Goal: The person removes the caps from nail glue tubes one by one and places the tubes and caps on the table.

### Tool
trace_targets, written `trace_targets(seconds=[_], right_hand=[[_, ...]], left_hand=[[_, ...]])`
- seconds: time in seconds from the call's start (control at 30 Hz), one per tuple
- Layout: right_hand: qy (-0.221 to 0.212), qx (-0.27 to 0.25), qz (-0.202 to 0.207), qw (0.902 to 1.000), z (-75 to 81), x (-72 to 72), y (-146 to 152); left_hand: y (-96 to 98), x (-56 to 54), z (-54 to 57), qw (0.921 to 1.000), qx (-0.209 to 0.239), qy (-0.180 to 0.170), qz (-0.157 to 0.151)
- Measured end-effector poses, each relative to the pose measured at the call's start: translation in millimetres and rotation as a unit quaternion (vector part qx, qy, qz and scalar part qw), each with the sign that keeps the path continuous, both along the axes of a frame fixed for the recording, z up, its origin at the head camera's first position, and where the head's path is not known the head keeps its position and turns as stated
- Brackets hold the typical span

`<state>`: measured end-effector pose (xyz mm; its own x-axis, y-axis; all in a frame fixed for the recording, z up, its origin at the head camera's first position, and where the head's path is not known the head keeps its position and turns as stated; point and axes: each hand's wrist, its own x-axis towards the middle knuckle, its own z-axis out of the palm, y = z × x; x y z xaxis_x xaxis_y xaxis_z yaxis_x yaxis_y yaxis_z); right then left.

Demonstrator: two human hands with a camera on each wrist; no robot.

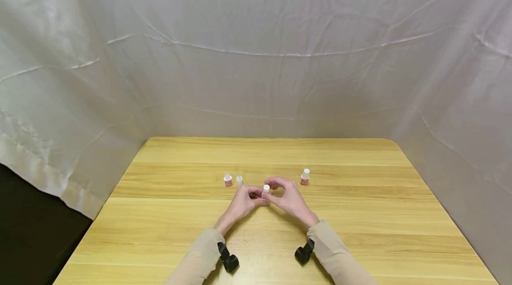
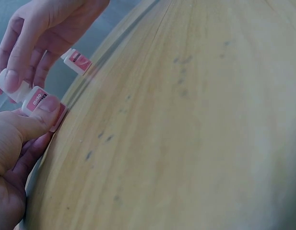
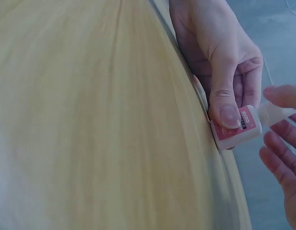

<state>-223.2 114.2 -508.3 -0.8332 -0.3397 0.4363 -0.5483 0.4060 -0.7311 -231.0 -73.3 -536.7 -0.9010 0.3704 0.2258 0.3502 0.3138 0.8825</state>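
Note:
Between my hands is a small white bottle [image 3: 253, 125] with a red label and a white cap [image 1: 266, 187]. My left hand [image 1: 242, 203] grips the bottle's body, its thumb flat over the label in both wrist views. My right hand [image 1: 292, 199] pinches the cap between thumb and fingers, as the left wrist view shows. In the right wrist view the cap tapers to a tip, and the bottle leans over the table. The bottle's lower part is hidden behind the fingers in the head view.
A similar red-labelled bottle [image 1: 228, 180] stands to the left, beside a small white piece with a thin tip [image 1: 239, 180]. Another capped bottle [image 1: 305, 177] stands right of my right hand. Grey curtains [image 1: 280, 80] enclose the wooden table [image 1: 360, 205] behind and at the sides.

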Motion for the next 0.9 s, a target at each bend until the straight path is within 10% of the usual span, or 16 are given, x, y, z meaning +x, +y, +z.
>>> trace_targets(seconds=[0.33, 0.9], right_hand=[[-0.008, 0.008, -0.046, 0.9989, -0.4, 0.1, -3.4], [0.031, -0.011, -0.003, 0.9995, -1.2, 0.9, 1.9]], left_hand=[[-0.5, 0.4, 0.5, 0.9999, -0.009, 0.003, -0.003], [0.0, 0.1, 0.2, 1.0000, -0.007, 0.002, -0.002]])
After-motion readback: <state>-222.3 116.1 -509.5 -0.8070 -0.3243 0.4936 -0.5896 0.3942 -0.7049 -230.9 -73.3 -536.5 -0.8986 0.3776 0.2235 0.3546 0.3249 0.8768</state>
